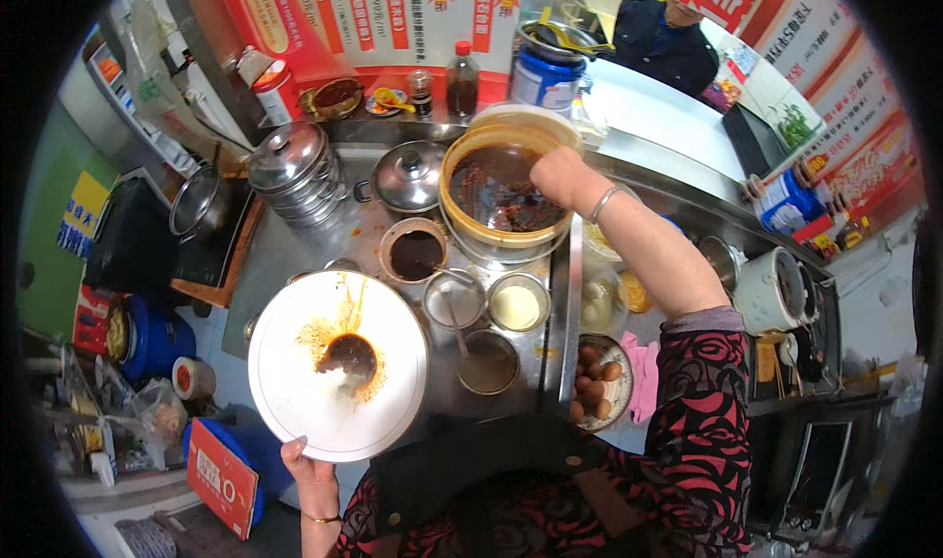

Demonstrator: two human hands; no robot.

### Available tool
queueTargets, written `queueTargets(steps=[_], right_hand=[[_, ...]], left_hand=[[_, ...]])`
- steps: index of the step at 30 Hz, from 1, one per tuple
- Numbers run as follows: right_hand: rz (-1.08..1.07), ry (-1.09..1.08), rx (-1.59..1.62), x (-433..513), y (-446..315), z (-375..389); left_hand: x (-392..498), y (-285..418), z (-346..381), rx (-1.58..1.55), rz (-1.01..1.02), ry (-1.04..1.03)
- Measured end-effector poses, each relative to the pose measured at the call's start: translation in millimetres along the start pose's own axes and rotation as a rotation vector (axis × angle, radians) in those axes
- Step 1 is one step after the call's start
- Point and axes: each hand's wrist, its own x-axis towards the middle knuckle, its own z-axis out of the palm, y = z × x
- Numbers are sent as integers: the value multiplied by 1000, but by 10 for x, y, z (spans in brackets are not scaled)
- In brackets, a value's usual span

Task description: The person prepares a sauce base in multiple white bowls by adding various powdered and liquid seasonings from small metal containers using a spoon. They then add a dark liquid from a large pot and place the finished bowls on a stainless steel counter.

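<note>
My left hand (309, 466) holds the lower rim of a wide white bowl (276, 381) with dark sauce and a pale powder or paste at its middle. At the right rim of a large yellowish tub (508, 236) of dark liquid is my right hand (556, 178), its fingers curled; whatever it may grip is hidden. Just left of the tub stand a lidded pot (409, 177) and a small bowl of dark sauce (418, 254). Nearer me are a metal bowl of whitish contents (453, 300), one of pale yellow contents (519, 304) and a container of cloudy liquid (488, 366).
Stacked metal steamers (295, 178) stand left, near a strainer (200, 201). Bottles line the back ledge, with a red-capped one (462, 86). On the right are a plate of brown eggs (622, 403) and a pink cloth (642, 377). A person (656, 38) is beyond the counter.
</note>
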Motion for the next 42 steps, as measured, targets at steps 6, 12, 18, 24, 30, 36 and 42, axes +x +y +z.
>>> queueTargets(steps=[6,12,18,24,30,36,42], right_hand=[[156,-116,-22,-280,461,-331],[329,-64,91,-196,378,-161],[133,-101,76,-4,-260,102],[241,-205,583,263,-272,284],[163,-178,650,211,-212,323],[295,-169,948,-58,-35,204],[583,-289,1322,-269,48,42]], left_hand=[[27,-31,60,-16,-49,-21],[24,-54,71,5,-66,21],[47,-49,35,38,-67,7],[35,-34,26,63,-43,-3],[65,-20,-52,39,-38,4],[221,-99,51,53,-99,-15],[384,-228,354,87,-126,-92]])
